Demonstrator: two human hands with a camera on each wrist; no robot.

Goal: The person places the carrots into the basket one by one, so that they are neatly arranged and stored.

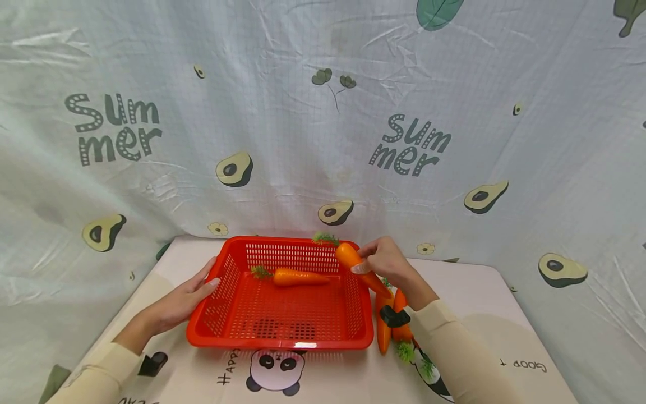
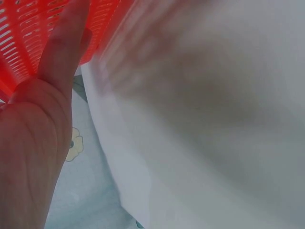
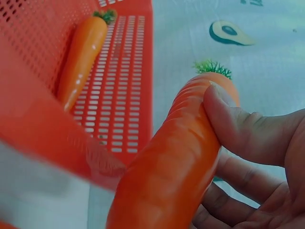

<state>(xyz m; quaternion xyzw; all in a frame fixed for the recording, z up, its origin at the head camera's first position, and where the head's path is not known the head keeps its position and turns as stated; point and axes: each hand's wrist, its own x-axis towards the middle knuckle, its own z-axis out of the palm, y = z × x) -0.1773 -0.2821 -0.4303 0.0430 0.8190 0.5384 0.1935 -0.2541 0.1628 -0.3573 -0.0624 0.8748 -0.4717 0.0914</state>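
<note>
At the left, the left hand (image 1: 181,300) lies against the left wall of the red basket (image 1: 280,344), visible fingers extended, thumb at the rim. Inside the basket, one carrot (image 1: 301,277) lies near the rear wall, leafy top to the left. At the basket's right rim, the right hand (image 1: 386,262) pinches the held carrot (image 3: 167,155) between thumb and fingers, close to its leafy end; the top points up-left above the rim, and the body slants down-right past the grip. Farther right, loose carrots (image 1: 384,336) lie on the table (image 1: 484,292), beside the basket and below the right wrist.
</note>
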